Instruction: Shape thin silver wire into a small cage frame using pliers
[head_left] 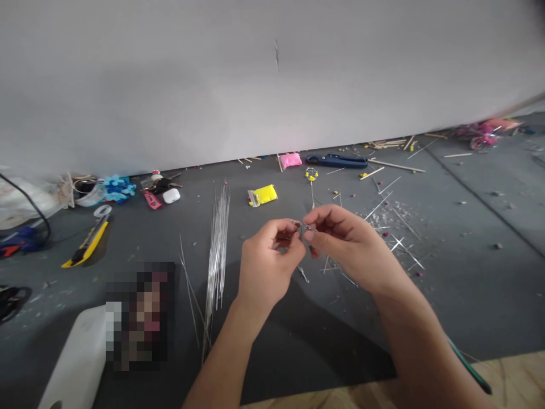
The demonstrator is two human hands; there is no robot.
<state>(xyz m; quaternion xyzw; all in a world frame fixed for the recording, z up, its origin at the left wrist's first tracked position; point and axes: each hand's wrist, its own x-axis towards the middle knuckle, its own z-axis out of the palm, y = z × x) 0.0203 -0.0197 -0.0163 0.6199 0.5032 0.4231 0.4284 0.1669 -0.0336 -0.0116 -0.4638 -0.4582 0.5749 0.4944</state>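
Both my hands meet above the dark table, pinching a piece of thin silvery twisted wire [307, 228] between thumbs and fingertips. My left hand [268, 255] is closed on its left side; my right hand [347, 236] grips the right side. Just beyond the fingers a round wire head [311, 175] with yellow bits sits on a twisted stem. Below the fingers shows a looped twisted wire end [303, 275]. Whether these parts join inside my grip is hidden. Left of my hands lies a bundle of straight wires [217, 244].
Cut wire pieces [398, 244] and pink bits are scattered to the right. Yellow [264, 195] and pink packets [290, 160] lie behind, near a blue cutter [338, 161]. At left are a yellow box cutter [88, 241], a white earbud case [171, 196] and a white object [79, 358].
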